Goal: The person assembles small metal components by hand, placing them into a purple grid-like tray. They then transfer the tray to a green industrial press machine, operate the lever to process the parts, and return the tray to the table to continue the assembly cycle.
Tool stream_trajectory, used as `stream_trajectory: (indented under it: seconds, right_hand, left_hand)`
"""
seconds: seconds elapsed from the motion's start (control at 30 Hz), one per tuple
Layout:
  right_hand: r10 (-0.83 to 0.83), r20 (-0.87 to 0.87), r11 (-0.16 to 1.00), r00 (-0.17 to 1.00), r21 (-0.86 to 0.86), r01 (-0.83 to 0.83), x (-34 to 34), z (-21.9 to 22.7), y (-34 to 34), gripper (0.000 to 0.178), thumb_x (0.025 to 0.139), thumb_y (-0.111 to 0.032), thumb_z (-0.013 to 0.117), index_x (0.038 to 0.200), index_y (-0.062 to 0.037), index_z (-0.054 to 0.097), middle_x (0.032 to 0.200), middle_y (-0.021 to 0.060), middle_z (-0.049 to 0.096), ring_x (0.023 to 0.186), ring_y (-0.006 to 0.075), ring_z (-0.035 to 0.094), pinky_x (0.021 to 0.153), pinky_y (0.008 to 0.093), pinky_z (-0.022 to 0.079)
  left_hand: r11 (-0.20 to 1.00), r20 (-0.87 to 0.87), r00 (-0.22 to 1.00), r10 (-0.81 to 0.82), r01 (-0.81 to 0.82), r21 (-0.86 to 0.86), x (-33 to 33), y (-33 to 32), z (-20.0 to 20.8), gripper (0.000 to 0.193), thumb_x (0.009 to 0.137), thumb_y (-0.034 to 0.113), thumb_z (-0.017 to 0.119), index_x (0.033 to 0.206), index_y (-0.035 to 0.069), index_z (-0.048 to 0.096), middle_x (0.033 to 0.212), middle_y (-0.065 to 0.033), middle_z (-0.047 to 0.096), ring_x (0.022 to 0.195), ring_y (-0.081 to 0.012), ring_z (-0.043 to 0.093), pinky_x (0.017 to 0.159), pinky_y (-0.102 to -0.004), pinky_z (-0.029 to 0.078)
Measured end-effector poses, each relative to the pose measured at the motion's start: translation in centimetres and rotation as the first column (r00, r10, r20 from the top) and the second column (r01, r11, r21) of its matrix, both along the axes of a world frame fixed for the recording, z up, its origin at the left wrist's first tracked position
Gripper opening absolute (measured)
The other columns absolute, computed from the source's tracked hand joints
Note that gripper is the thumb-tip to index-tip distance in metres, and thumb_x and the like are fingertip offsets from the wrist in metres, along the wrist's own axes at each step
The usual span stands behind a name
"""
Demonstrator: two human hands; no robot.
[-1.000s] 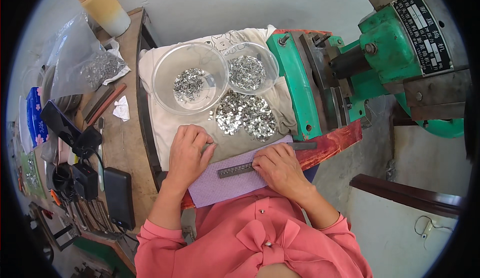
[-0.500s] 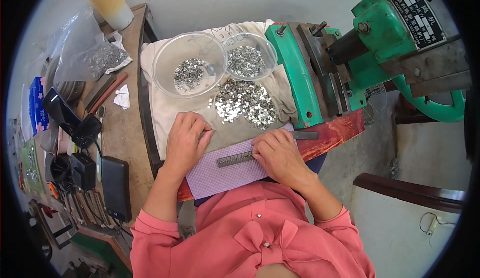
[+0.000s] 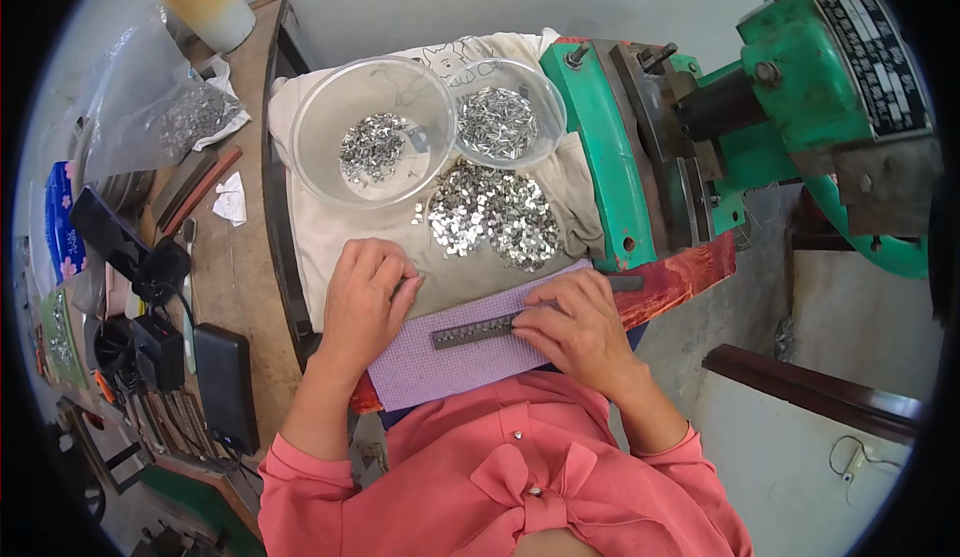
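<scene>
Standing press (image 3: 745,162): green, 2 o'clock from the dark strip (image 3: 465,335).
Clear tubs (image 3: 330,107): 11 and 12 o'clock.
Silvery pile (image 3: 493,217): 12 o'clock, between strip and tubs.
Right hand (image 3: 577,327): 3 o'clock, blocking the strip's end; fingertips there, grip cannot be told.
Left hand (image 3: 363,297): 10 o'clock, thumb and forefinger nearly meeting; contents cannot be told.
Strip: on purple mat (image 3: 430,379), between hands.

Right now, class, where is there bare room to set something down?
Bare patches: wooden tabletop between the crumpled paper and flat black device; purple mat nearer the body than the dark strip. Crowded: around two clear tubs and silvery pile.
</scene>
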State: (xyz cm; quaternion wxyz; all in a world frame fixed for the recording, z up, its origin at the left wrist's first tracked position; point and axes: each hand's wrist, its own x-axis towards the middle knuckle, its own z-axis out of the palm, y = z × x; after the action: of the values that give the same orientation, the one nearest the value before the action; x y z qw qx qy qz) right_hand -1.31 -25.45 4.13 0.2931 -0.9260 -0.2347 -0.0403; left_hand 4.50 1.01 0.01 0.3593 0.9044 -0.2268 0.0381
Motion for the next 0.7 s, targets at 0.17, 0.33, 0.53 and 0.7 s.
stream_trajectory:
  seconds: [0.17, 0.33, 0.53, 0.7]
  right_hand:
    - [0.063, -0.045, 0.997, 0.997, -0.05, -0.065, 0.9, -0.3, 0.6, 0.016, 0.075, -0.014, 0.077, 0.087, -0.0093, 0.068, 0.099, 0.0035, 0.062, 0.099, 0.026, 0.058, 0.093, 0.0429, 0.044]
    - [0.143, -0.116, 0.974, 0.983, -0.162, -0.16, 1.3, -0.1, 1.0, 0.014, 0.082, -0.016, 0.067, 0.091, -0.0059, 0.064, 0.104, 0.0051, 0.061, 0.106, 0.0253, 0.056, 0.097, 0.0427, 0.044]
    - [0.14, -0.179, 0.98, 0.974, -0.112, -0.162, 1.9, -0.2, 1.1, 0.013, 0.084, -0.012, 0.065, 0.095, -0.0053, 0.062, 0.107, 0.0054, 0.06, 0.108, 0.0257, 0.055, 0.099, 0.0435, 0.042]
    - [0.063, -0.146, 0.997, 0.987, 0.042, -0.057, 3.2, 0.2, 1.0, 0.016, 0.082, -0.008, 0.069, 0.095, -0.0069, 0.06, 0.107, 0.0048, 0.06, 0.105, 0.0266, 0.056, 0.095, 0.0435, 0.042]
  left_hand:
    - [1.0, -0.036, 0.999, 0.009, -0.009, -0.003, -0.6, 0.2, 0.1, 0.022, 0.071, -0.001, 0.078, 0.087, 0.004, 0.063, 0.098, -0.01, 0.062, 0.094, -0.0316, 0.056, 0.081, -0.0403, 0.047]
    - [0.999, -0.066, 0.997, 0.029, -0.031, -0.035, -0.7, 0.2, 0.0, 0.021, 0.071, -0.001, 0.078, 0.086, 0.004, 0.064, 0.097, -0.0099, 0.062, 0.093, -0.031, 0.056, 0.08, -0.0401, 0.046]
    - [0.999, -0.065, 0.997, 0.03, -0.033, -0.037, -0.4, 0.2, 0.1, 0.021, 0.071, 0.0, 0.078, 0.085, 0.004, 0.064, 0.096, -0.01, 0.062, 0.092, -0.0308, 0.056, 0.079, -0.0397, 0.046]
    - [0.998, -0.057, 0.998, 0.023, -0.027, -0.064, -0.7, -0.2, 0.3, 0.021, 0.071, -0.001, 0.078, 0.085, 0.004, 0.064, 0.096, -0.0103, 0.062, 0.091, -0.0308, 0.056, 0.078, -0.04, 0.046]
